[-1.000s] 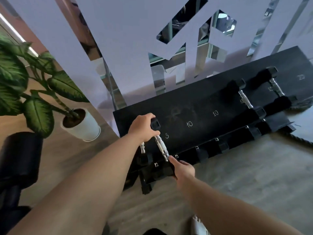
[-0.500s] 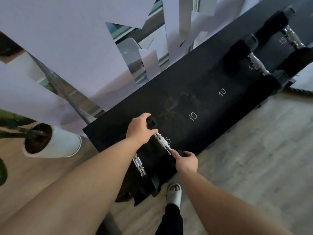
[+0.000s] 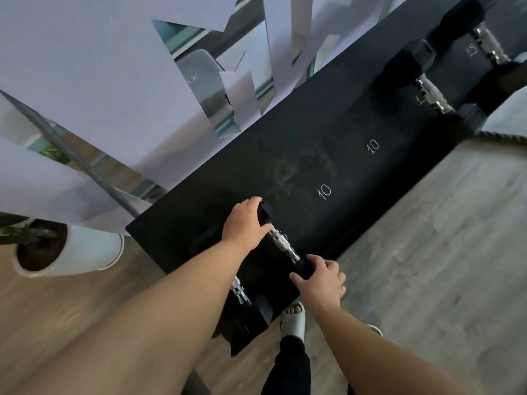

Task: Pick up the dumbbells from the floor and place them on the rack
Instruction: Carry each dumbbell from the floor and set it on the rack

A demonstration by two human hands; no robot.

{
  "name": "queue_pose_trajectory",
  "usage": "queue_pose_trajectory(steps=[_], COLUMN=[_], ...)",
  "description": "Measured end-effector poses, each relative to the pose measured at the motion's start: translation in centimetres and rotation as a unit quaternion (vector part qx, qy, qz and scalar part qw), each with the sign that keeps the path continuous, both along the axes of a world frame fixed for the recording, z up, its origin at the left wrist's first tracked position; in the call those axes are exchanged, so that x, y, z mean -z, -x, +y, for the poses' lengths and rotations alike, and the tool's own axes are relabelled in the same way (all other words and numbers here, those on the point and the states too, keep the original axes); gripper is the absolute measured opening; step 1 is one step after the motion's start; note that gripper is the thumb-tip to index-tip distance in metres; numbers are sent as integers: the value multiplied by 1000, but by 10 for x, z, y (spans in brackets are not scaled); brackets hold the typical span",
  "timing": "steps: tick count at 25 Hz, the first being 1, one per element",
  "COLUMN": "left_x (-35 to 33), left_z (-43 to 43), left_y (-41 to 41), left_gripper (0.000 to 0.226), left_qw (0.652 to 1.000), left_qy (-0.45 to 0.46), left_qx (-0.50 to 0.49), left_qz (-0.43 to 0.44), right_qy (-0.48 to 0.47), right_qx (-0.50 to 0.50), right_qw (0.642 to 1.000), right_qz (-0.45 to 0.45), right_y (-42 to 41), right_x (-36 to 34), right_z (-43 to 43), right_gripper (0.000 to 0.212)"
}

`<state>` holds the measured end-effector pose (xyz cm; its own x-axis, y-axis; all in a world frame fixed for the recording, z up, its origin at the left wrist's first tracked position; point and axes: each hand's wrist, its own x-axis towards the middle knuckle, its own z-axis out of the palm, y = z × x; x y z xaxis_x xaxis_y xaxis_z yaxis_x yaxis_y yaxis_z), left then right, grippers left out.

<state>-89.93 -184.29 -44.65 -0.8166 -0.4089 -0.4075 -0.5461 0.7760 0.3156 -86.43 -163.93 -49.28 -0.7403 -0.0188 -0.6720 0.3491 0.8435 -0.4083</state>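
A small dumbbell (image 3: 284, 246) with black heads and a knurled chrome handle lies on the black rack (image 3: 328, 166) near its left end. My left hand (image 3: 244, 222) is closed over its far head. My right hand (image 3: 322, 276) grips its near head at the rack's front edge. A second small dumbbell (image 3: 240, 292) sits just left of it, partly hidden under my left forearm. Two larger dumbbells (image 3: 433, 94) rest on the rack at the far right. White numbers 10, 10 and 15 mark the rack's top.
A white plant pot (image 3: 71, 252) stands on the wooden floor left of the rack. A frosted glass wall (image 3: 85, 67) runs behind the rack. My foot in a white slipper (image 3: 293, 317) is close to the rack's front corner. A rope (image 3: 502, 135) lies at right.
The view has tilted and come closer to the rack. Both hands stay on the small dumbbell; my right hand has shifted from fingertip contact to a fuller hold on the near head.
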Motion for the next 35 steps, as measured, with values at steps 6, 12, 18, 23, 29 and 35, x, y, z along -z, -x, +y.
queue_pose_trajectory(steps=[6, 12, 18, 23, 29, 35], left_x=[4, 3, -37, -45, -22, -23], left_z=[-6, -4, -35, -55, -60, -71], left_y=[2, -5, -25, -65, -79, -79], left_gripper=[83, 83, 93, 95, 88, 85], left_qw=[1000, 1000, 992, 976, 988, 993], left_qy=[-12, -19, 57, 45, 44, -4], left_qx=[12, -15, 51, 71, 74, 62], left_qz=[-24, -15, -100, -199, -131, -97], right_qy=[-53, -67, 10, 33, 43, 79], right_qx=[-179, -235, -138, -58, 5, 56], right_qw=[982, 969, 985, 997, 990, 982], right_qz=[26, 33, 102, -44, -134, -161], right_y=[20, 23, -16, -67, -92, -91], right_x=[12, 17, -5, -14, 0, 2], right_z=[6, 7, 4, -16, -50, -60], right_gripper=[89, 89, 70, 62, 83, 79])
